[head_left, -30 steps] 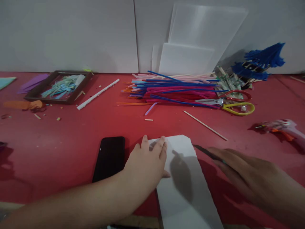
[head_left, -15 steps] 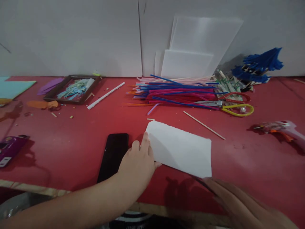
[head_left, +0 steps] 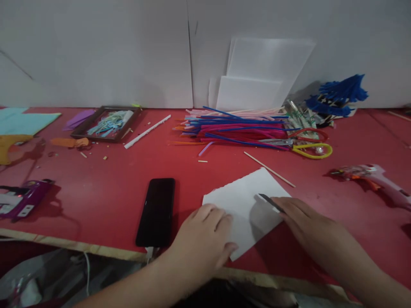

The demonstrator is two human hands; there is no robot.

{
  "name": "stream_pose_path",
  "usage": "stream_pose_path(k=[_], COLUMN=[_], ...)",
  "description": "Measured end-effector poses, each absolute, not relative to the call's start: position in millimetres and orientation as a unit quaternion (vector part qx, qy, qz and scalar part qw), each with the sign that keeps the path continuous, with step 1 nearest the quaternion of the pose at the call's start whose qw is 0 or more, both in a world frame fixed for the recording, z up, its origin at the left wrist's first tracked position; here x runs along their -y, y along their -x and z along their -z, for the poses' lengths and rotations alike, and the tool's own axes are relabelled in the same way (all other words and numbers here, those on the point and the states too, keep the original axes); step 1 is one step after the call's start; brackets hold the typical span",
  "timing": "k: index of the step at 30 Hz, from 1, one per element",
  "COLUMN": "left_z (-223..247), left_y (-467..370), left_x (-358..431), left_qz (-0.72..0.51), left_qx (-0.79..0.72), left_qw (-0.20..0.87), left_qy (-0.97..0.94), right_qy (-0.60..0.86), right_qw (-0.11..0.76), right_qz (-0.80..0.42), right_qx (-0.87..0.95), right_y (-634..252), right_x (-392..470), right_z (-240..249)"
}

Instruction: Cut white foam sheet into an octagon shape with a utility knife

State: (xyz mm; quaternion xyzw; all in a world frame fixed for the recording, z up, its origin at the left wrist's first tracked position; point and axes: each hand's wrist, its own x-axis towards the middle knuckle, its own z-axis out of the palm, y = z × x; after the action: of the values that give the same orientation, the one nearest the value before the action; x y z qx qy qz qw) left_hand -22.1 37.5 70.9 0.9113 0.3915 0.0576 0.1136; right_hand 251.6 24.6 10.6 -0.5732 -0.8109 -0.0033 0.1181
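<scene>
Head view: from where I stand it's a red desk [head_left: 96,179] pushed up against a pale wall [head_left: 96,51], with plenty of craft bits spread over it.
White sheet [head_left: 242,192]: flat on the desk, close to the near edge and turned cornerwise, its upper-left edge a bit ragged; the far corner sits just beside a thin wooden stick [head_left: 269,169].
Left hand [head_left: 208,239]: palm down over the sheet's left part, fingers loosely bent and a little apart, gripping nothing that I can see.
Right hand [head_left: 298,218]: fingers closed on a dark blade [head_left: 269,200], its tip pointing left over the sheet; I can't tell whether that tip touches the paper.
Phone [head_left: 156,211]: black, screen up, left of the left hand, a white cable [head_left: 150,253] at its near end.
Pipe cleaners [head_left: 237,130]: a long pink, blue and orange bundle near the wall, with scissors [head_left: 291,143] at its right end, one handle red, one yellow.
Far right: a pink glue gun [head_left: 369,172].
Far left: a dark frame [head_left: 94,138] around shredded strips [head_left: 109,123]; nearer, a purple device [head_left: 30,199].
Leaning on the wall: white boards [head_left: 248,92].
</scene>
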Motion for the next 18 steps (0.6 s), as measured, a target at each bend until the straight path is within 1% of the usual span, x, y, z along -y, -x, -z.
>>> stream_pose_path(k=[3, 7, 11, 16, 18], left_z=[-60.1, -47.8, -42.0, -42.8, -42.9], left_y=[25.6, 26.3, 21.1, 11.8, 9.2], left_x=[-49.0, -45.2, -40.4, -48.7, -51.5], left_qz=[-0.097, -0.113, -0.132, -0.144, -0.152], left_qx=[-0.373, -0.379, -0.416, -0.443, -0.451], left_qw=[0.101, 0.104, 0.102, 0.092, 0.083], left_qy=[-0.917, -0.913, -0.894, -0.880, -0.875], right_qy=[0.609, 0.683, 0.674, 0.668, 0.656], right_qw=[0.129, 0.190, 0.207, 0.291, 0.312], right_qz=[-0.029, -0.064, -0.148, -0.199, -0.219], right_qx=[0.782, 0.703, 0.694, 0.655, 0.652], right_y=[-250.1, -245.6, -237.3, -215.5, -204.8], right_x=[-32.4, -20.7, -5.3, -8.4, -12.8], right_z=[-18.0, -22.7, -25.4, -36.9, -41.2])
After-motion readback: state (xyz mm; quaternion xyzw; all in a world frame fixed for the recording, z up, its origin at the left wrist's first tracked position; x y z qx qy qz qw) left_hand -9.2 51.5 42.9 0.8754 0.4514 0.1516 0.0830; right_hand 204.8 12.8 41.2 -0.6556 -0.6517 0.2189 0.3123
